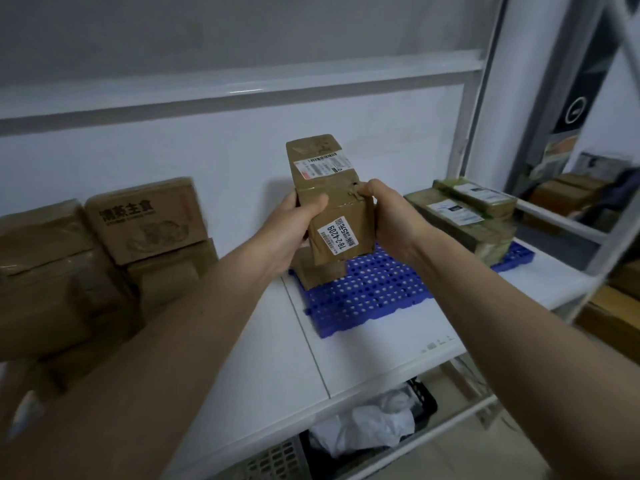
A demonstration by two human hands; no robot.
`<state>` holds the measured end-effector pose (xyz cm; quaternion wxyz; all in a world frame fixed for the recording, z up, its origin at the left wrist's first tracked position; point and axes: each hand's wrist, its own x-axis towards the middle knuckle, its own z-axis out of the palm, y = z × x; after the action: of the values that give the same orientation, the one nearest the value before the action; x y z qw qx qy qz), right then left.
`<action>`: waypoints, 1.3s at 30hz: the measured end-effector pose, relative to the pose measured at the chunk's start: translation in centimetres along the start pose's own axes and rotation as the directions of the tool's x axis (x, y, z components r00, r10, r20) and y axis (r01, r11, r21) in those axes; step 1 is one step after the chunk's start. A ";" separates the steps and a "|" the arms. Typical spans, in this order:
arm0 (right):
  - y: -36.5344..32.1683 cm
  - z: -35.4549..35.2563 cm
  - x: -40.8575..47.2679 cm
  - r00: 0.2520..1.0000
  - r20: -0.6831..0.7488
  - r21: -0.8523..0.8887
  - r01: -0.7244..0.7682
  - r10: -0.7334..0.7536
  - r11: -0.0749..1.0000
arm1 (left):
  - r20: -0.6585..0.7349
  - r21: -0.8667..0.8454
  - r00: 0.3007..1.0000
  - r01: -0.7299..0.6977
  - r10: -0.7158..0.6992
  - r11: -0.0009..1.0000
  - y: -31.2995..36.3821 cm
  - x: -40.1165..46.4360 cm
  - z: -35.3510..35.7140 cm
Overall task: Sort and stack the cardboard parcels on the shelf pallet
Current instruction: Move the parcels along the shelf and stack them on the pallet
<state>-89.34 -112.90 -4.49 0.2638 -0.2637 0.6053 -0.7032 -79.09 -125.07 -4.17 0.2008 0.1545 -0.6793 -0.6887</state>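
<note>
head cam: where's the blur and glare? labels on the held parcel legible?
Head view: held parcel fairly sharp, its lower label reads 78-2-4209; the upper one is too soft. Left boxes motion-smeared. Glare streak on the shelf rail. Wide-angle bends the right upright. Light is dim and flat.

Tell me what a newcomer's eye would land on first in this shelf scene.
First, the tall taped parcel at centre, gripped on both sides by the left hand and right hand, its white labels facing the camera. Just below it, the bright blue perforated pallet stands out on the white shelf. Brown boxes are stacked at the left; flat parcels lie on the pallet's right end.
</note>
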 end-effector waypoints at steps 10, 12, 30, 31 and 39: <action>0.0 -15.3 3.8 0.992 -0.067 -0.244 -0.124 0.111 0.962 | 0.046 -0.052 0.991 0.129 -0.127 0.990 -5.5 7.8 13.7; 0.8 -18.3 4.5 0.985 -0.082 -0.263 -0.168 0.152 0.950 | 0.018 -0.043 0.986 0.167 -0.166 0.985 -7.1 9.2 16.3; 8.5 -26.3 9.2 0.986 -0.051 -0.842 -0.126 0.156 0.525 | -0.149 0.055 0.926 0.358 -0.347 0.932 -15.6 14.5 24.2; 8.6 -26.4 9.3 0.989 -0.051 -0.863 -0.115 0.141 0.492 | -0.139 0.051 0.929 0.353 -0.344 0.934 -15.8 14.6 24.3; 8.7 -26.5 9.5 0.996 -0.025 -0.974 -0.044 0.088 0.224 | -0.080 0.090 0.937 0.345 -0.339 0.934 -16.0 15.9 25.2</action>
<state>-114.02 -101.68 -16.00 0.0827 -0.3572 0.9169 -0.1578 -106.24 -110.79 -18.40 0.0912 0.3022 -0.6699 -0.6720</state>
